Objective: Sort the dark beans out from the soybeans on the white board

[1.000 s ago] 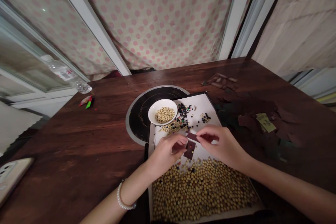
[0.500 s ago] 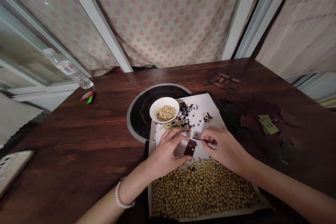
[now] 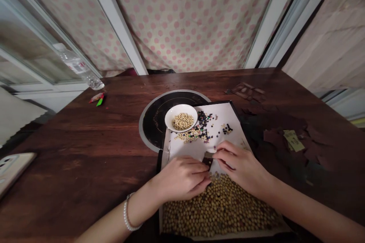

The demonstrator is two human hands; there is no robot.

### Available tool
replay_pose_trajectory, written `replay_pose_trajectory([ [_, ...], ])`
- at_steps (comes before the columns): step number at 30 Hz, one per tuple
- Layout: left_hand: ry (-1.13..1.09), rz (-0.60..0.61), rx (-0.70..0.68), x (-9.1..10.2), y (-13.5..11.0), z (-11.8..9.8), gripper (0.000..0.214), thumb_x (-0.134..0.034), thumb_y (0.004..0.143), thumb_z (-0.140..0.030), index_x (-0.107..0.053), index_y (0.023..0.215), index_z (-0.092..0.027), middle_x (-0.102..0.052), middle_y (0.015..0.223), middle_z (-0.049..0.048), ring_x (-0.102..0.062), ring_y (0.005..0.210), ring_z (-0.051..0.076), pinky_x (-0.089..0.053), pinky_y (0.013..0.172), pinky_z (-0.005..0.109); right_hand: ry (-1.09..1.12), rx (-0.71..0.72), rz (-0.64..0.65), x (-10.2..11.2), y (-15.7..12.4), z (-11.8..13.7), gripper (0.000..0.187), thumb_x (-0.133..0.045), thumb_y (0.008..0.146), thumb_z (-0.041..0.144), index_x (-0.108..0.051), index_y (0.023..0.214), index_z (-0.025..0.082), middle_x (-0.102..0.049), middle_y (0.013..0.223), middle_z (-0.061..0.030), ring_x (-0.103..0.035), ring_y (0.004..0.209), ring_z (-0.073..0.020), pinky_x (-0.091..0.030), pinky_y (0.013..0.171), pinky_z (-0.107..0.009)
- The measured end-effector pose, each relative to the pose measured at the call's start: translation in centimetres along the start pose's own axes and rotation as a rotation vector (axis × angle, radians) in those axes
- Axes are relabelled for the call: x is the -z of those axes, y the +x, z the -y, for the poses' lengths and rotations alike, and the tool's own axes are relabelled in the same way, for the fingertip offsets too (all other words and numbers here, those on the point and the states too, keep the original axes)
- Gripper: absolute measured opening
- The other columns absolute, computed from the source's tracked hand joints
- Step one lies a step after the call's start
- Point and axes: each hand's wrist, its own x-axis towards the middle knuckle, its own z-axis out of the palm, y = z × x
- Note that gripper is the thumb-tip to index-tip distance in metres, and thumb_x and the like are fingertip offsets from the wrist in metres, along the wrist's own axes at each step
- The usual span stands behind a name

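Over the middle of a white-lined tray (image 3: 235,115), my left hand (image 3: 184,177) has its fingers closed on the left side of a small dark-red card-like piece (image 3: 208,162). A few pale bead-sized dots show on that piece. My right hand (image 3: 239,164) pinches at its upper right corner, where a lighter edge shows; the fingertips partly hide what they grip. Just below both hands lies a broad layer of yellowish beads (image 3: 222,209). Loose black, cream and coloured beads (image 3: 203,119) are scattered on the tray beyond the hands.
A white bowl (image 3: 171,113) of cream beads overlaps the tray's far left corner and a round black inset plate (image 3: 154,121). Dark-red pieces (image 3: 273,136) with yellow slips (image 3: 293,140) lie right. A bottle (image 3: 80,66), a wrapper (image 3: 97,98) and a phone (image 3: 17,169) are left.
My left fingers have closed in from a wide grip around the dark-red piece. My right hand has moved slightly left and down, onto the piece's upper corner. The view has shifted a little.
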Motion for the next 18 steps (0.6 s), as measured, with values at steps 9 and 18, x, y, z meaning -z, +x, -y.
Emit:
replay_pose_trajectory([
  [9, 0.006, 0.046, 0.001, -0.21, -0.06, 0.16, 0.028, -0.043, 0.093, -0.021, -0.069, 0.087, -0.016, -0.071, 0.073, 0.0051, -0.068, 0.07, 0.016, -0.056, 0.063, 0.027, -0.078, 0.154, 0.163, 0.01, 0.07, -0.31, 0.021, -0.051, 0.083, 0.005, -0.066, 0.084, 0.02, -0.064, 0.096, -0.0044, -0.06, 0.085, -0.0185, -0.051, 0.075, -0.032],
  [18, -0.003, 0.044, 0.016, -0.24, -0.3, 0.27, 0.028, -0.043, 0.093, -0.021, -0.07, 0.086, -0.017, -0.071, 0.074, 0.004, -0.068, 0.067, 0.014, -0.055, 0.061, 0.025, -0.172, 0.237, 0.165, 0.54, -0.32, -0.13, 0.028, -0.053, 0.084, 0.015, -0.066, 0.109, 0.018, -0.068, 0.104, -0.0074, -0.058, 0.093, -0.0239, -0.051, 0.077, -0.041],
])
